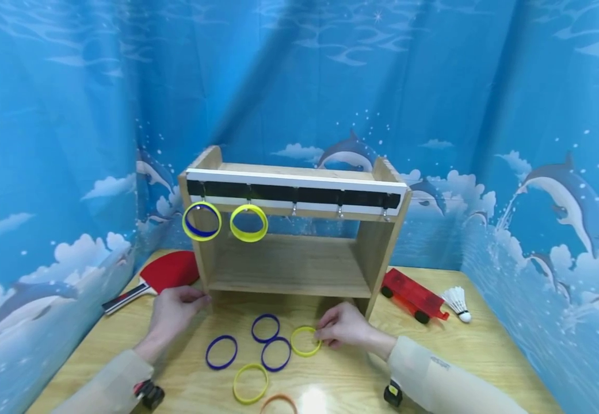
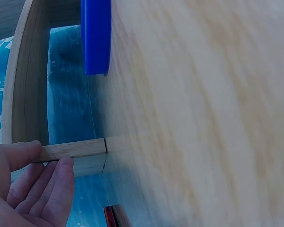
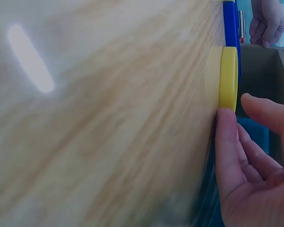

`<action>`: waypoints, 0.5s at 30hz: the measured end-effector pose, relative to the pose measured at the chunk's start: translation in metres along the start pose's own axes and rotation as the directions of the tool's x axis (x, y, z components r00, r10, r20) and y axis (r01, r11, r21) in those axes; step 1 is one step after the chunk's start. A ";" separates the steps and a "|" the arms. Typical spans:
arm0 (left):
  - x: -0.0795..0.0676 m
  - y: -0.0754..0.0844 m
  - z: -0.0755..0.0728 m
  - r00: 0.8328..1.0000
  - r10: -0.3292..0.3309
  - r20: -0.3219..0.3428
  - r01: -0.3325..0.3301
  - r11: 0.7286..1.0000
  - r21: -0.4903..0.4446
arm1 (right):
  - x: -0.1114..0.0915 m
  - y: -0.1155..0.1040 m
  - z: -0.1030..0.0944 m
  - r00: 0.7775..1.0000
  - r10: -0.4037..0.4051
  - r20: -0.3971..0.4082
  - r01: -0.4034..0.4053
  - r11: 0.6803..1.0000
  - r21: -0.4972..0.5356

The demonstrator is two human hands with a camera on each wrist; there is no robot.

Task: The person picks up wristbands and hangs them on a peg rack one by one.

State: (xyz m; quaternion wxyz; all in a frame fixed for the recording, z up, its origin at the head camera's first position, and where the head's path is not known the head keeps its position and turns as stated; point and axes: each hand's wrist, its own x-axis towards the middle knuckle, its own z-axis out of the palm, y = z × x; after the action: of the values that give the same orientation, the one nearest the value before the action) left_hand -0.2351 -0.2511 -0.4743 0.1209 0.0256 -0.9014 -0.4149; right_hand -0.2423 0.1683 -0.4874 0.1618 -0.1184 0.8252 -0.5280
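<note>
My left hand (image 1: 175,313) grips the lower front end of the wooden rack's left side (image 2: 73,149), thumb on one face and fingers on the other. At a yellow ring (image 1: 292,341) on the table, my right hand (image 1: 344,326) touches the rim. In the right wrist view, a fingertip meets this yellow ring (image 3: 228,78) while the thumb stands a little apart from it. Three blue rings (image 1: 208,352) lie between the hands. Nearer me are another yellow ring (image 1: 235,383) and an orange ring (image 1: 278,396), partly cut off.
Several hooks line the rack's black-and-white front bar (image 1: 320,196). A yellow ring with a blue one hangs from the leftmost hook; another yellow ring (image 1: 249,237) hangs beside them. A red paddle (image 1: 170,271) lies left, a red toy cart (image 1: 413,292) and a shuttlecock (image 1: 456,302) right.
</note>
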 end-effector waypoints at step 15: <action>0.001 0.000 -0.001 1.000 -0.004 0.014 0.004 1.000 -0.004 | 0.004 -0.010 0.010 0.997 0.057 -0.049 -0.063 0.988 -0.138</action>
State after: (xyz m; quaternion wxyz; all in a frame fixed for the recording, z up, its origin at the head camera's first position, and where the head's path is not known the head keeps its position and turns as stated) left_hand -0.2358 -0.2513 -0.4735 0.1137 0.0240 -0.9015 -0.4170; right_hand -0.2417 0.1544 -0.4829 0.1504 -0.0926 0.8667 -0.4665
